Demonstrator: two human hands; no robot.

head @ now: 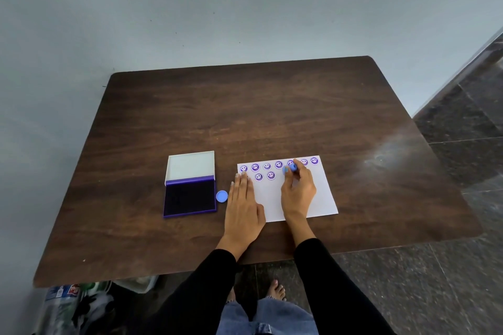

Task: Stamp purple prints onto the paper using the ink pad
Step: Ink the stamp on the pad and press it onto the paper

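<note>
A white sheet of paper (pixel 318 193) lies on the dark wooden table (pixel 245 117), with several purple smiley prints in a top row and a shorter second row. My right hand (pixel 298 193) grips a small blue stamp (pixel 290 169), held down on the paper in the second row. My left hand (pixel 243 207) lies flat, fingers together, on the paper's left edge. To the left sits the open purple ink pad (pixel 190 197), its white lid (pixel 190 166) folded back. The stamp's blue round cap (pixel 221 196) rests between the pad and my left hand.
A grey wall rises behind the table. Dark stone floor shows at the right and below. Plastic bottles and bags (pixel 70 299) sit under the table's near left corner. My bare feet (pixel 275 291) show beneath the front edge.
</note>
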